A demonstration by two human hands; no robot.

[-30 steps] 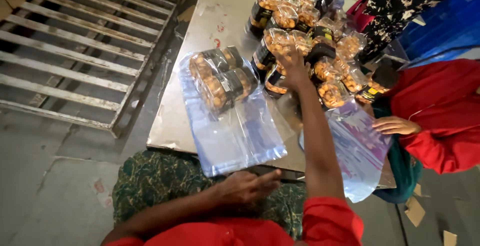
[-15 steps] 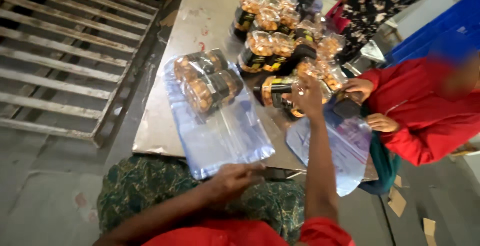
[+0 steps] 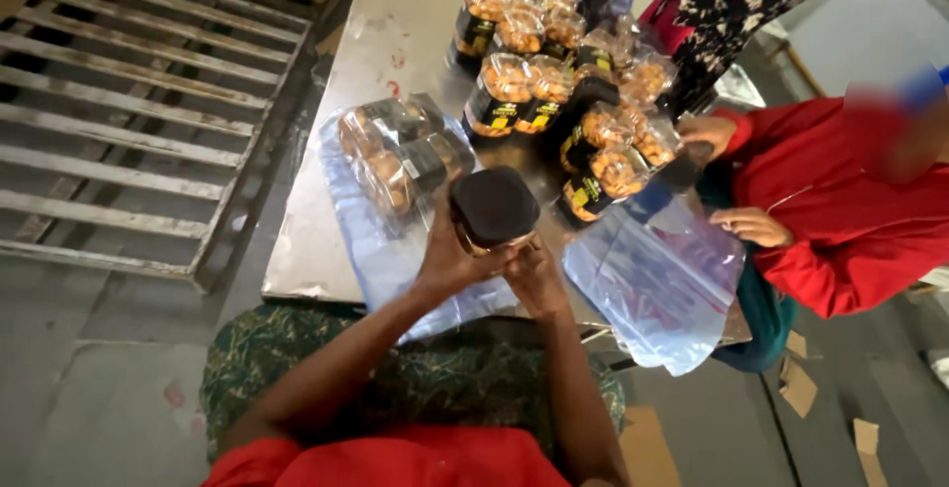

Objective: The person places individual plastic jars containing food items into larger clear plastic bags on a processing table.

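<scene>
Both my hands hold one clear jar with a dark lid (image 3: 493,206), raised above the near edge of the steel table (image 3: 415,42). My left hand (image 3: 445,255) wraps its left side and my right hand (image 3: 534,274) supports it from below right. Just beyond lies a clear plastic bag (image 3: 381,250) flat on the table, with several jars (image 3: 400,156) of golden snacks lying on their sides inside it.
Several upright snack jars (image 3: 554,72) crowd the far middle of the table. A person in red (image 3: 840,210) sits at the right with a second clear bag (image 3: 657,279) hanging off the table edge. A wooden pallet (image 3: 129,101) lies on the floor at left.
My right hand took a jar from the cluster and drew it back toward me. My left hand rose from my lap and joined it on the jar.
</scene>
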